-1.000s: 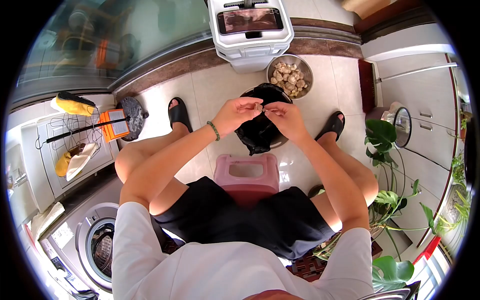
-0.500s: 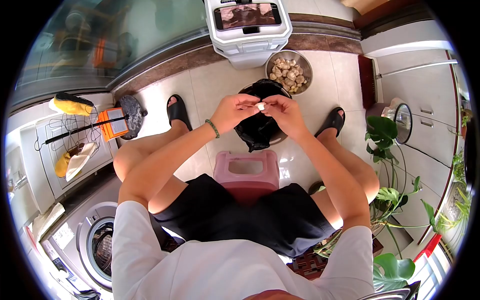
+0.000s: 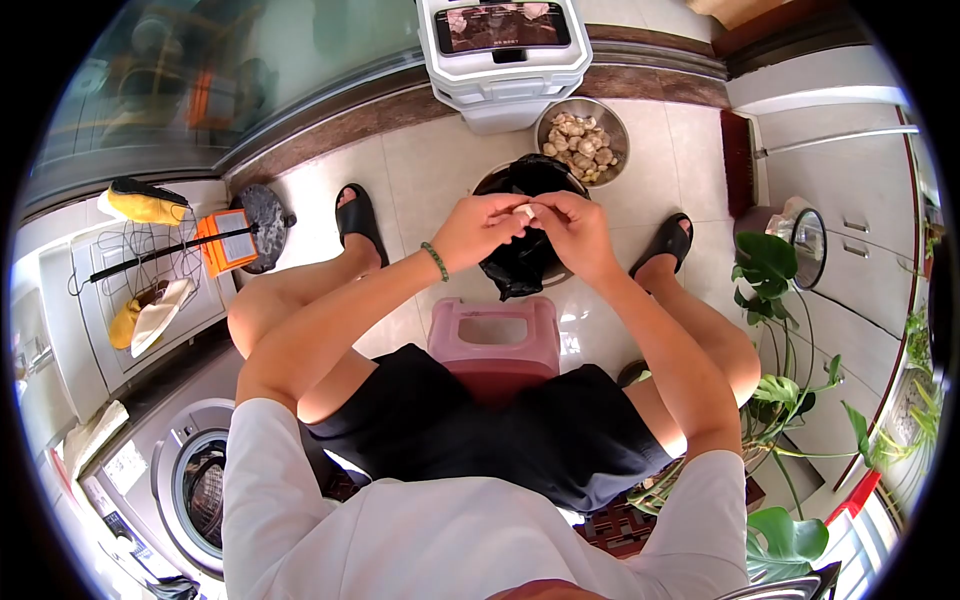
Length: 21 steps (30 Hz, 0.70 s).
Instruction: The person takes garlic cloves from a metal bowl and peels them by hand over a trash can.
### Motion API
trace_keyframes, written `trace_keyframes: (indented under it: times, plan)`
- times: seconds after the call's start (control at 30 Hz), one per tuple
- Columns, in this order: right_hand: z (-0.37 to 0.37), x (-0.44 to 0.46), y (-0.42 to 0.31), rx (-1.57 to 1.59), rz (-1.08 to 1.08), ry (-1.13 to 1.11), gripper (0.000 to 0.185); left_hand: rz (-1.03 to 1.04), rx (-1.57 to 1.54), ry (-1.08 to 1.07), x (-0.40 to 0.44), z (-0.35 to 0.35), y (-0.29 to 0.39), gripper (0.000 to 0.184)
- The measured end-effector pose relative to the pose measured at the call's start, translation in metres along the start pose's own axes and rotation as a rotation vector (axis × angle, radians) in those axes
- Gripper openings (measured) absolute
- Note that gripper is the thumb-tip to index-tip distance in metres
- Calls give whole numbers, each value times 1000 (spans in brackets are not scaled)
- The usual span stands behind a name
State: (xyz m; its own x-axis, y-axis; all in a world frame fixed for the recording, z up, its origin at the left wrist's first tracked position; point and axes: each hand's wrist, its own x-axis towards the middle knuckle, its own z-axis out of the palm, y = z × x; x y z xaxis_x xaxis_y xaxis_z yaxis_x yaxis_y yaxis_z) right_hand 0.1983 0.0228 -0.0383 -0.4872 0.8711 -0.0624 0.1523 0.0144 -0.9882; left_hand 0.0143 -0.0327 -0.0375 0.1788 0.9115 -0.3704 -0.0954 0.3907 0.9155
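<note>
A small whitish garlic clove [image 3: 525, 211] is pinched between the fingertips of both hands. My left hand [image 3: 482, 228], with a green bead bracelet at the wrist, grips it from the left. From the right, the thumb and fingers of my right hand [image 3: 574, 228] close on it. Both hands are held above a bin lined with a black plastic bag [image 3: 520, 270], partly hiding it. Just beyond the bin, a metal bowl [image 3: 622, 150] holds several garlic bulbs [image 3: 580, 146].
A pink plastic stool [image 3: 495, 345] stands between the knees. A phone [image 3: 502, 27] lies on a white-grey box [image 3: 500, 75] at the back. To the left are a wire rack with shoes [image 3: 145, 200], an orange box [image 3: 226, 242] and a washing machine [image 3: 200, 480]. Green plants [image 3: 768, 265] grow at right.
Both hands stay together over the bin, and their fingers have shifted slightly around the clove. The view has moved a little, and the phone screen's picture differs.
</note>
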Motion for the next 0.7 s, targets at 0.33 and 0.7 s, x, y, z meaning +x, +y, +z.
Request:
trace_keyframes:
  times: [0.33, 0.7]
  plan:
    - [-4, 1, -14, -536, -153, -73, 20, -244, -233, -109, 2, 2, 3, 31]
    - [-3, 2, -12, -507, -192, -90, 25, -377, -392, -22, 0, 7, 13, 27]
